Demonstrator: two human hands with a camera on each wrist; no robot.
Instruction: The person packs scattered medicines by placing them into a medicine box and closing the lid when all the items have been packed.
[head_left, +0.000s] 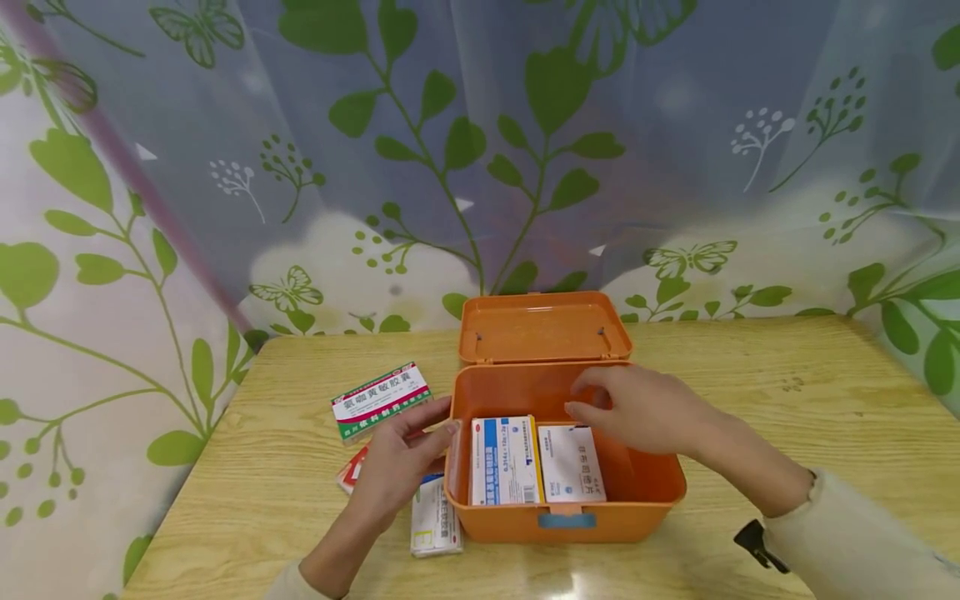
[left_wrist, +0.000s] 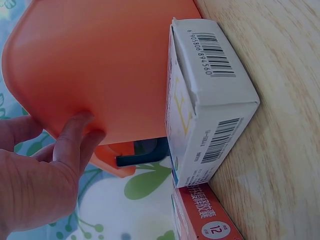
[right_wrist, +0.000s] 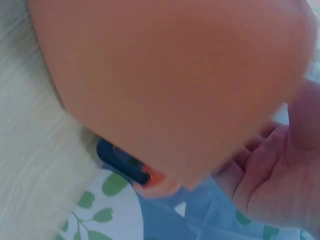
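An orange lidded storage box stands on the table with its lid tipped back. In the head view my left hand is at its left wall; in the left wrist view its fingers touch the outside, with the thumb at the rim. My right hand reaches over the right part of the box, fingers loosely bent, with nothing visible in them. Side by side inside the box are a white-and-blue medicine box with a yellow edge and a smaller white medicine box. The right wrist view is blurred.
Left of the storage box lie a green, white and red medicine box, a red one partly behind my left hand, and a white one against the orange wall. A leaf-patterned curtain hangs behind the wooden table.
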